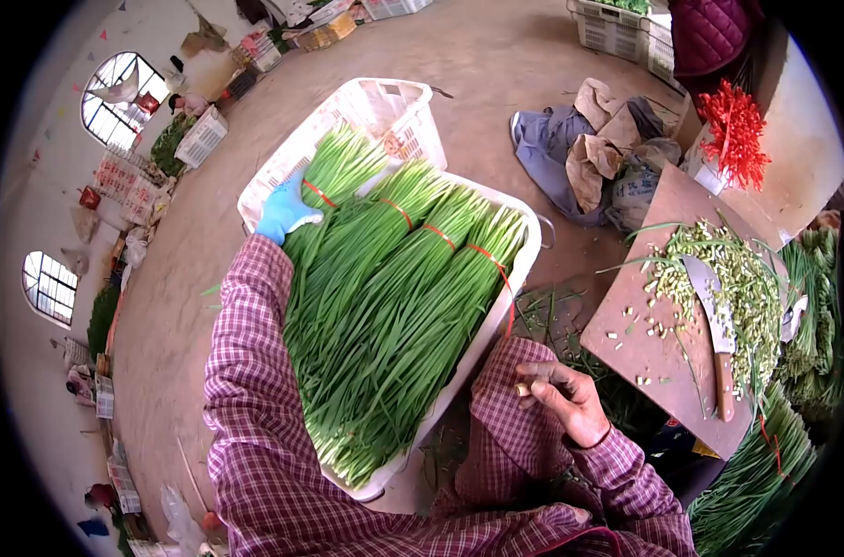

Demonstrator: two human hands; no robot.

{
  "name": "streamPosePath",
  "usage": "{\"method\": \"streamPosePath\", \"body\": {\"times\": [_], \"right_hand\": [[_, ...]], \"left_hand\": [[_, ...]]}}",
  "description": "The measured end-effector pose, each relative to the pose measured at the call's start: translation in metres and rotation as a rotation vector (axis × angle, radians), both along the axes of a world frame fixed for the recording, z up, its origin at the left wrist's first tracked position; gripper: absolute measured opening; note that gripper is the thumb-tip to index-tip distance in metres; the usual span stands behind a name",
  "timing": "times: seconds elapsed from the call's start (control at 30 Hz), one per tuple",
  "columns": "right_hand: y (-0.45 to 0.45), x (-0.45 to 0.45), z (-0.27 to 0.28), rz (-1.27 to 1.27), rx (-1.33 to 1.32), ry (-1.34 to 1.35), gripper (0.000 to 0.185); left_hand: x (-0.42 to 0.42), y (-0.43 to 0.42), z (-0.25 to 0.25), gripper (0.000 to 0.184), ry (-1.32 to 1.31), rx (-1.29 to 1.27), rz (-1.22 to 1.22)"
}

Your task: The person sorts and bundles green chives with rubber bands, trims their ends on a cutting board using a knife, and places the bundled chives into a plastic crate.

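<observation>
My left hand [285, 210], in a blue glove, grips the leftmost bundle of green stalks [340, 165] near its red tie, at the left side of a white crate [530, 243]. More tied bundles [399, 288] lie side by side in this crate, with pale cut ends toward the back and long green leaves toward me. Right of the crate, my bare right hand [570, 401] is raised over my checked clothing, its fingers pinched round a small pale stub that I cannot make out clearly.
A second white crate [412, 116] stands behind. At right, a board [640, 311] bears chopped stalk ends [756, 278] and a wood-handled knife [721, 353]. Behind it are crumpled cloths [561, 148], red ties [737, 135] and a person in a quilted purple garment [714, 37]. More bundles [765, 464] lie lower right.
</observation>
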State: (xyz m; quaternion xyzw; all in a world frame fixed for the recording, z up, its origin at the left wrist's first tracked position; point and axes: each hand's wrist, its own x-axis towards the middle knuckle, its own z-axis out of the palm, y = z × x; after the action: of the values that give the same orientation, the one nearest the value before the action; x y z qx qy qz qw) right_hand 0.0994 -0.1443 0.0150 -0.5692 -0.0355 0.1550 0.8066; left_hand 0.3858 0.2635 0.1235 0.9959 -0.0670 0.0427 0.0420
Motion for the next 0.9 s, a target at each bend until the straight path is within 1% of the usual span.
{"method": "streamPosePath", "body": {"times": [0.07,0.13,0.17,0.23,0.27,0.3,0.37,0.43,0.5,0.53,0.57,0.63,0.7,0.77,0.9], "right_hand": [[-0.003,0.006,-0.01,-0.027,-0.031,0.013,0.029],[-0.003,0.015,-0.014,-0.056,-0.028,0.029,0.029],[-0.004,0.019,-0.016,-0.069,-0.042,0.037,0.028],[-0.004,0.027,-0.022,-0.089,-0.064,0.063,0.028],[-0.004,0.029,-0.029,-0.092,-0.078,0.058,0.029],[-0.004,0.03,-0.036,-0.094,-0.09,0.055,0.029],[0.0,0.037,-0.033,-0.076,-0.103,0.091,0.029],[0.001,0.044,-0.034,-0.072,-0.075,0.133,0.027],[0.001,0.05,-0.033,-0.077,-0.076,0.124,0.027],[0.001,0.051,-0.032,-0.094,-0.082,0.11,0.026],[0.002,0.051,-0.031,-0.099,-0.078,0.125,0.026],[0.001,0.053,-0.03,-0.112,-0.039,0.131,0.026],[0.001,0.055,-0.035,-0.11,-0.058,0.111,0.028],[0.003,0.056,-0.041,-0.13,-0.057,0.134,0.028],[0.006,0.051,-0.036,-0.119,-0.023,0.163,0.028]], "left_hand": [[0.042,0.004,-0.033,0.104,0.003,-0.046,-0.051],[0.081,0.008,-0.056,0.101,0.127,-0.165,-0.074],[0.096,0.013,-0.07,0.101,0.138,-0.168,-0.078],[0.126,0.025,-0.096,0.1,0.324,-0.438,-0.022],[0.127,0.031,-0.11,0.084,0.253,-0.376,-0.077],[0.134,0.045,-0.122,0.084,0.263,-0.378,-0.078],[0.139,0.069,-0.137,0.058,0.447,-0.413,-0.117],[0.125,0.066,-0.138,0.038,0.586,-0.469,-0.158],[0.091,0.04,-0.131,0.03,0.501,-0.67,-0.24],[0.093,0.051,-0.138,0.03,0.545,-0.495,-0.478],[0.088,0.053,-0.141,0.03,0.562,-0.494,-0.479],[0.087,0.053,-0.147,0.032,0.553,-0.623,-0.455],[0.089,0.065,-0.16,0.031,0.549,-0.644,-0.439],[0.088,0.063,-0.163,0.029,0.479,-0.69,-0.35],[0.072,0.043,-0.148,0.025,0.431,-0.662,-0.375]]}}
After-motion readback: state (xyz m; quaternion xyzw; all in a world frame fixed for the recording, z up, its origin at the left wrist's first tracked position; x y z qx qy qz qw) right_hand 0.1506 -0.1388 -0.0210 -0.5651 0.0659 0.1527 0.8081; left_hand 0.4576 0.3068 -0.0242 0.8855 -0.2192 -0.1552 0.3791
